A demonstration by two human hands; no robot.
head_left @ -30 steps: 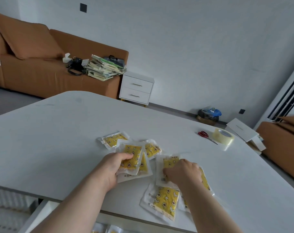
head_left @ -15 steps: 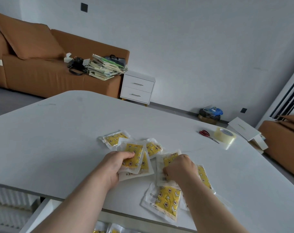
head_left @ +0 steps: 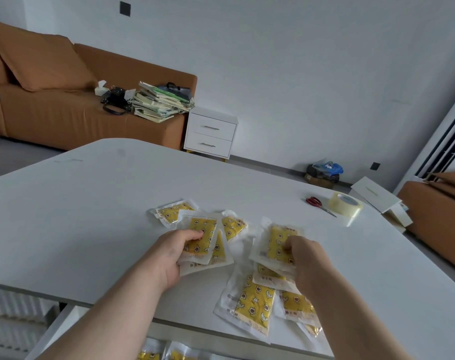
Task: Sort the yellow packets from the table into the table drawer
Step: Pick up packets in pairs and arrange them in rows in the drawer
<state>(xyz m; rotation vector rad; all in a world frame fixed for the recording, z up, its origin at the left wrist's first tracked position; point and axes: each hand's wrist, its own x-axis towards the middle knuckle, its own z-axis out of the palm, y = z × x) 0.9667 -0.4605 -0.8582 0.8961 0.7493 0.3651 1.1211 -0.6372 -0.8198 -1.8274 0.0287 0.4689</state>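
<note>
Several yellow packets in clear wrappers lie on the white table (head_left: 96, 224) near its front edge. My left hand (head_left: 169, 255) grips a small stack of packets (head_left: 203, 237), thumb on top. My right hand (head_left: 304, 263) pinches another packet (head_left: 275, 242), raised at an angle over others. One packet (head_left: 252, 305) lies flat by the front edge, another (head_left: 296, 305) beside it under my right wrist. Two more packets (head_left: 172, 211) (head_left: 233, 226) rest behind the left stack. The open drawer (head_left: 65, 323) shows under the table edge with packets (head_left: 179, 354) inside.
Red-handled scissors (head_left: 318, 203) and a roll of clear tape (head_left: 346, 205) lie at the table's right side. Beyond the table stand a brown sofa (head_left: 52, 113) with piled books, a white nightstand (head_left: 211, 133), and a white box (head_left: 374, 194) on the floor.
My right hand has lifted its packet off the pile and tilted it up to the right. My left hand keeps hold of its stack, hardly moved.
</note>
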